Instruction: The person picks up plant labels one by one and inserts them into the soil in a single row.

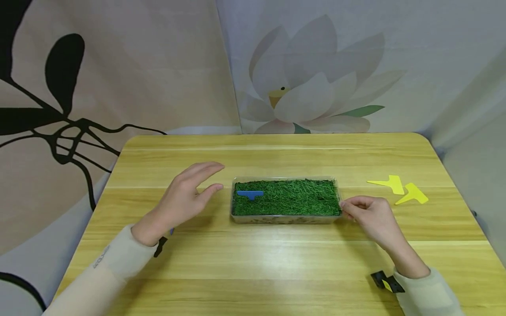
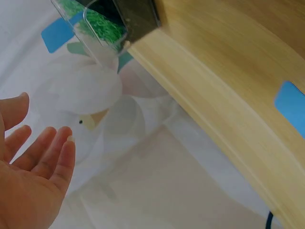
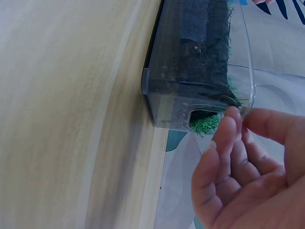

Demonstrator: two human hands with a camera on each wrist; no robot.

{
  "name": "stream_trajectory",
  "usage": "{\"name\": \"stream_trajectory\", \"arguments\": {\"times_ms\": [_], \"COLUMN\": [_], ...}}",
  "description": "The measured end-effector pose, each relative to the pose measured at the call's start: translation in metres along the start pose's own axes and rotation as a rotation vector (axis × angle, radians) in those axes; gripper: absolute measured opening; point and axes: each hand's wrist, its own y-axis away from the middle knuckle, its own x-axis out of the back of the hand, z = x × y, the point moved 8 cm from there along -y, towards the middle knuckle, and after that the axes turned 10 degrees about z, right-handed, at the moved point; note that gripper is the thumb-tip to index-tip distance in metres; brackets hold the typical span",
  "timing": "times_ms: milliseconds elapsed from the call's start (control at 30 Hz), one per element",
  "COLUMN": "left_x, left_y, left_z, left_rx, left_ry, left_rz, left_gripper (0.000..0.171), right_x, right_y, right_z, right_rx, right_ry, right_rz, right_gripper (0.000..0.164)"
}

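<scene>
A long clear plastic box (image 1: 284, 220) filled with green artificial grass (image 1: 292, 197) sits on the wooden table. Near its left end a blue T-shaped plant label (image 1: 250, 194) stands in the grass. My right hand (image 1: 367, 217) pinches the box's right end between thumb and fingertips, at the rim corner in the right wrist view. Left of the box, my left hand (image 1: 186, 188) hovers with fingers extended and thumb apart, holding nothing. A second blue label (image 2: 291, 107) lies on the table, mostly hidden under my left wrist in the head view.
Two yellow T-shaped plant labels, one pointing left (image 1: 395, 183) and one just in front of it (image 1: 414, 194), lie right of the box. Behind the table's far edge hangs a pale curtain (image 1: 178, 66) printed with flowers and dark leaves.
</scene>
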Motion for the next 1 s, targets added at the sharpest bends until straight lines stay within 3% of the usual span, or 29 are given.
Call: {"name": "stream_trajectory", "arguments": {"times_ms": [367, 667, 1000], "left_x": [0.016, 0.023, 0.022], "left_y": [0.013, 0.032, 0.057], "left_z": [-0.026, -0.061, -0.084], "left_rx": [0.107, 0.306, 0.389], "left_ry": [-0.072, -0.118, -0.191], "left_rz": [-0.059, -0.255, -0.424], "left_gripper": [0.06, 0.066, 0.075], "right_x": [0.0, 0.0, 0.0], "right_y": [0.0, 0.0, 0.0], "right_z": [0.002, 0.002, 0.003], "right_rx": [-0.011, -0.02, -0.02], "right_ry": [0.003, -0.002, -0.002], "right_rz": [-0.003, -0.007, -0.004], "right_gripper": [0.033, 0.033, 0.033]}}
